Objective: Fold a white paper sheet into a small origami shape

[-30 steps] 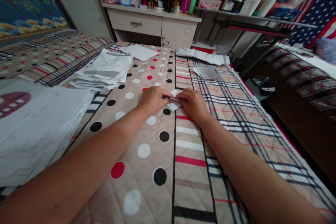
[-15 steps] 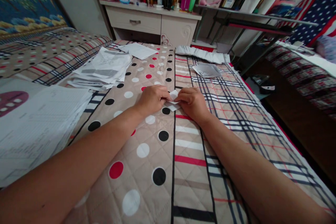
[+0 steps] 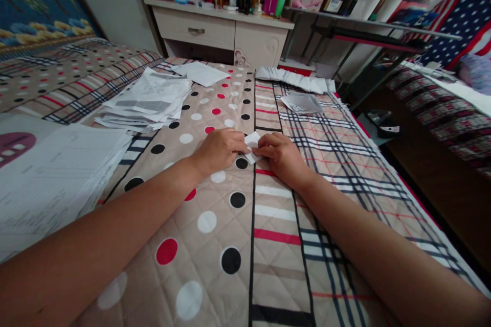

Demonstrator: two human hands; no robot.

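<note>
A small folded white paper (image 3: 252, 142) lies on the patterned quilt (image 3: 207, 276) in the middle of the view. My left hand (image 3: 220, 150) has its fingers closed on the paper's left edge. From the right, my right hand (image 3: 282, 156) pinches the same paper, its thumb and index fingertips near the paper's middle. Both hands rest low over the quilt, their fingertips a short gap apart. The undersides of the fingers are hidden.
Stacked papers (image 3: 149, 97) lie at the back left, larger printed sheets (image 3: 57, 179) at the left edge. Beyond my hands are a white sheet (image 3: 201, 73), a silvery packet (image 3: 302, 103) and a long crumpled white strip (image 3: 293, 79). A dresser (image 3: 199, 30) stands behind the bed.
The small paper looks flatter, its raised fold now pressed down between my fingers. Both hands have stayed nearly in place, and the view has shifted slightly.
</note>
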